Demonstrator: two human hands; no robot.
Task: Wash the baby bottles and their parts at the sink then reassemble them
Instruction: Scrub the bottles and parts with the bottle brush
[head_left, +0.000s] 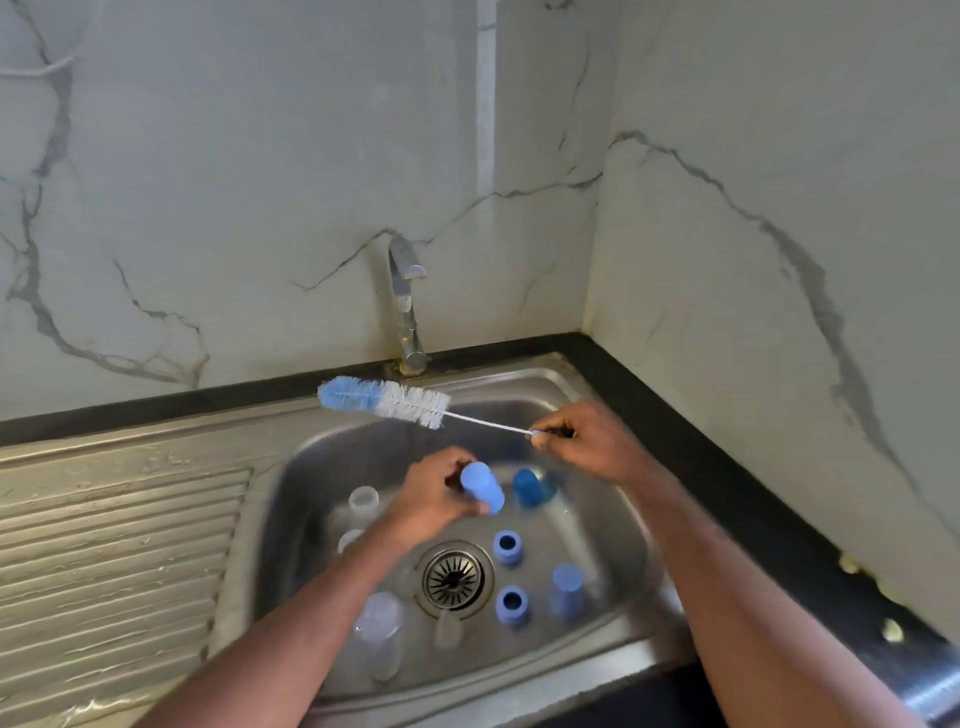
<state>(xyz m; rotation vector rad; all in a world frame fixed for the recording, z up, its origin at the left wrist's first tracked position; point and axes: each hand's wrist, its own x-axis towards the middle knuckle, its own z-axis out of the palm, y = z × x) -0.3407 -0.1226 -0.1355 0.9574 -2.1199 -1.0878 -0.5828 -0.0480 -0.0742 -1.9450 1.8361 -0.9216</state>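
Nearest me, clear bottles (378, 634) lay in the sink (613, 525); my left hand (434, 501) gripped a blue cap (482, 487) over the basin — my right hand (584, 441) pinched the bottle brush (384, 399), bristles pointing far left.

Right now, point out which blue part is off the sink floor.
The light blue cap gripped in the left hand, above the basin. The two blue rings and the other blue pieces lie on the sink floor.
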